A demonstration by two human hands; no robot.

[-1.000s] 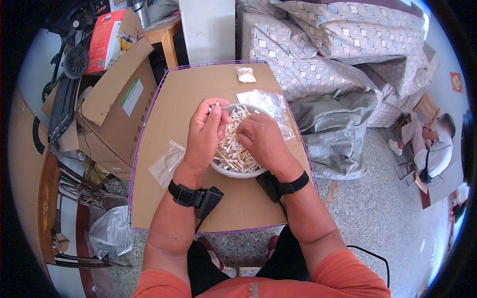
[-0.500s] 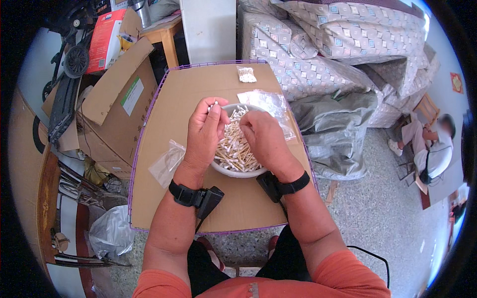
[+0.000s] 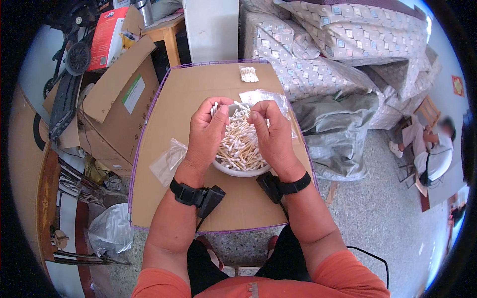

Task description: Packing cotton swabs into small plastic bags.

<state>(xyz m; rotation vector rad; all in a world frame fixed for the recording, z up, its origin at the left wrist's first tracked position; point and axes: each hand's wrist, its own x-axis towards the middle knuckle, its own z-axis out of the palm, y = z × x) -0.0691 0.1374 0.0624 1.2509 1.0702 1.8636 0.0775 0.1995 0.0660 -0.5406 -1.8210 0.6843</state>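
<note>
A white bowl [image 3: 243, 173] heaped with loose cotton swabs [image 3: 240, 145] stands on the cardboard-topped table. Over its left rim, my left hand [image 3: 204, 136] is closed around a few swabs, whose white tips [image 3: 214, 107] show between thumb and fingers. My right hand [image 3: 276, 136] is above the bowl's right side, thumb and fingertips pinched together. A cotton swab [image 3: 241, 105] seems to stick out from that pinch toward my left hand. Most of what each hand grips is hidden by the fingers.
A small clear bag packed with swabs [image 3: 249, 74] lies at the table's far edge. Flat clear plastic bags [image 3: 169, 163] rest left of the bowl and behind it. A large carton [image 3: 117, 111] stands at left. A seated person [image 3: 431, 144] is far right.
My right hand has risen a little out of the swabs and turned, its thumb and fingertips now pinched and in view. The left hand stays nearly in place, with its swab tips showing more.
</note>
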